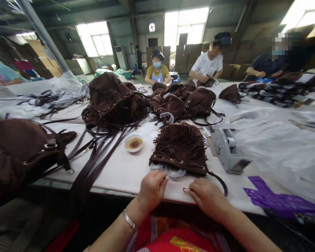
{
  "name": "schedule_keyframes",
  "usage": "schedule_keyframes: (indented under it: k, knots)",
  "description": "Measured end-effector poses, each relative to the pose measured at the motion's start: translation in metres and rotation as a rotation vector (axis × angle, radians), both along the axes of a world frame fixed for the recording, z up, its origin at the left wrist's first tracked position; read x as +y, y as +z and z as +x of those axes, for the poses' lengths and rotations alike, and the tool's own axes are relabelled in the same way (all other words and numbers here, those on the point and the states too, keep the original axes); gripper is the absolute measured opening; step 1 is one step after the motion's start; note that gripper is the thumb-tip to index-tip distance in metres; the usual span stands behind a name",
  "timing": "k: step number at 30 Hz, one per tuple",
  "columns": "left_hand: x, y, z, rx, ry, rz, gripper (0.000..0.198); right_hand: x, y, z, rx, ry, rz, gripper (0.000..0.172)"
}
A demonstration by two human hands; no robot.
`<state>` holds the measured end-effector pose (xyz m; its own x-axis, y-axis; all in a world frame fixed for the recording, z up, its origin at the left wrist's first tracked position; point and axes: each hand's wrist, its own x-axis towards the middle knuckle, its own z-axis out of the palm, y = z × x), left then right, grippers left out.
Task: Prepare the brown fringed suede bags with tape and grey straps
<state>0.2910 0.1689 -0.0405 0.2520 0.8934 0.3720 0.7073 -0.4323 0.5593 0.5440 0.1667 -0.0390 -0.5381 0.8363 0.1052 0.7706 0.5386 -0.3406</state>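
A dark brown fringed drawstring bag [180, 147] lies on the table in front of me, its eyeletted opening toward me. Clear plastic [175, 171] pokes out of that opening. My left hand [152, 187], with a bracelet at the wrist, is closed beside the plastic, fingertips pinched together; whether it grips the plastic or something small is hidden. To the right, my right hand [206, 195] is closed near the table edge. A small pale loop with a reddish edge [186, 189] shows at its fingertips. A dark strap [220, 182] curves from the bag past this hand.
A grey tape dispenser [229, 150] stands right of the bag, a white bowl of brownish stuff [133, 143] left. Brown bags [112, 101] pile up behind; another bag [21, 154] lies left with hanging straps [94, 168]. Purple plastic [280, 199] lies right. Co-workers [157, 70] sit across.
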Motion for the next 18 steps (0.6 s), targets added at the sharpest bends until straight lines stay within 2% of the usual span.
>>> schedule_keyframes:
  k: [2,4,6,8,10,14,18]
  knots:
    - [0.016,0.003,-0.01,0.011,0.101,0.09,0.021,0.004,0.006,0.015,0.078,-0.045,0.067,0.026]
    - [0.038,0.005,-0.017,0.07,0.142,0.112,0.027,0.012,0.006,0.026,0.112,-0.142,0.201,0.017]
    - [0.061,0.005,-0.021,0.148,0.15,0.062,0.036,0.023,-0.001,0.031,0.056,-0.244,0.296,0.029]
    - [0.081,0.004,-0.021,0.225,0.162,-0.025,0.039,0.036,-0.011,0.031,0.001,-0.313,0.289,0.044]
    - [0.097,0.005,-0.019,0.302,0.195,-0.101,0.039,0.05,-0.02,0.027,0.019,-0.382,0.264,0.049]
    - [0.111,0.01,-0.014,0.384,0.263,-0.178,0.041,0.07,-0.028,0.024,0.075,-0.525,0.274,0.052]
    - [0.108,0.009,-0.013,0.388,0.269,-0.218,0.032,0.077,-0.027,0.031,-0.047,-0.503,0.242,0.054]
